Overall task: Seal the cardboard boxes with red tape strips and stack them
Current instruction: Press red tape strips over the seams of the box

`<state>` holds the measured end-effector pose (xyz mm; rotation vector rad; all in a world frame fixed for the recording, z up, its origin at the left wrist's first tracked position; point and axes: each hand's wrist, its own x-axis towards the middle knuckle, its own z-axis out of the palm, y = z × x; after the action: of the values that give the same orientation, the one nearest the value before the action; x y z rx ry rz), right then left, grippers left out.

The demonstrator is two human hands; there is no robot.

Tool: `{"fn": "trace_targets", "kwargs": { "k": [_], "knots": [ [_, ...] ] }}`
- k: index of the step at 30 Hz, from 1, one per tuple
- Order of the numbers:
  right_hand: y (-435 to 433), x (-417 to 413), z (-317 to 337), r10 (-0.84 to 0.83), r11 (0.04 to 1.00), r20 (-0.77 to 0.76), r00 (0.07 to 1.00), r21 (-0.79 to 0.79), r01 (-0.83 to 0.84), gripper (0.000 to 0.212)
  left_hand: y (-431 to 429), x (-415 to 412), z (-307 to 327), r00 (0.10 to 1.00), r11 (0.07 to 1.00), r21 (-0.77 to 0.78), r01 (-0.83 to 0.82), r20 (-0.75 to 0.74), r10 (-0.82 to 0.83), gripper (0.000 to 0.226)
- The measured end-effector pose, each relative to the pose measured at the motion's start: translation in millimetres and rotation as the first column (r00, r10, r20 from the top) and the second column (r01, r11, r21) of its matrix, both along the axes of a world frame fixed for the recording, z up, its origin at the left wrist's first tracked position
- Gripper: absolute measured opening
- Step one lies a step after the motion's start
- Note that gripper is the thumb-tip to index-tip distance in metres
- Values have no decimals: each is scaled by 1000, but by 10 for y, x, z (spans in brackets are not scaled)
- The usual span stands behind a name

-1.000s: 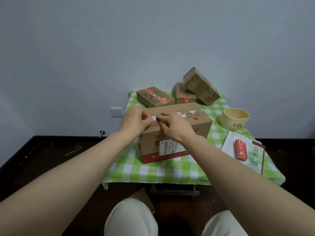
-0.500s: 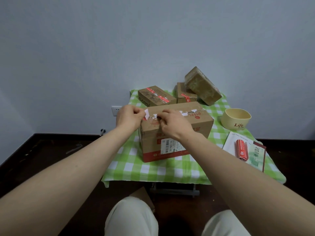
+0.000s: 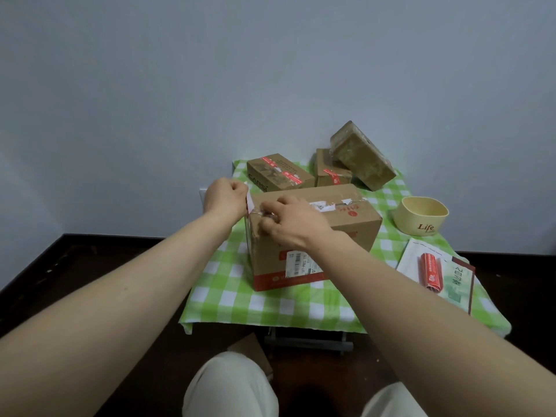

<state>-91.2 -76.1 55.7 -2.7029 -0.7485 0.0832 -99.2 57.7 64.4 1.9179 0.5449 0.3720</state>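
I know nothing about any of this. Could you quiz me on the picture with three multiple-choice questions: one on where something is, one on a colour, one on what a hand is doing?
1. Where does the cream cup marked "Life" stand?
A. on the tablecloth, right of the big box
B. on top of the big box
C. on the floor

2. What colours are the tablecloth's checks?
A. blue and white
B. green and white
C. red and black

3. What is the left hand doing?
A. lying flat on the table
B. lifting the cup
C. pinching a tape strip at the big box's top left edge

Answers:
1 A, the cup sits on the cloth, apart from the box's right side.
2 B, the squares are green and white.
3 C, the hand is curled round the strip's end beside the box.
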Motion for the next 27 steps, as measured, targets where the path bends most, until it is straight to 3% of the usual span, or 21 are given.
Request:
{"fn": "trace_targets", "kwargs": {
  "k": [4, 6, 14, 18, 27],
  "knots": [
    [37, -84, -4, 15, 990, 39, 999, -142, -9, 72, -26, -13, 79, 997, 940, -333, -74, -30, 68, 20],
    [46, -97, 1, 11, 988, 51, 999, -152, -3, 77, -5, -23, 94, 995, 893, -439, -101, -37, 94, 24],
    [81, -97, 23, -1, 991, 23, 1000, -134, 4, 75, 102, -65, 34, 994, 855, -507, -110, -45, 102, 33],
    [78, -96, 26, -15, 992, 17, 1000, -126, 17, 74, 69, -147, 52, 991, 798, -589, -126, -35, 130, 19],
    [114, -78, 56, -30, 984, 39, 999, -176, 37, 75, 103, -227, -132, 957, 506, -850, -146, 7, 290, 31]
  ]
}}
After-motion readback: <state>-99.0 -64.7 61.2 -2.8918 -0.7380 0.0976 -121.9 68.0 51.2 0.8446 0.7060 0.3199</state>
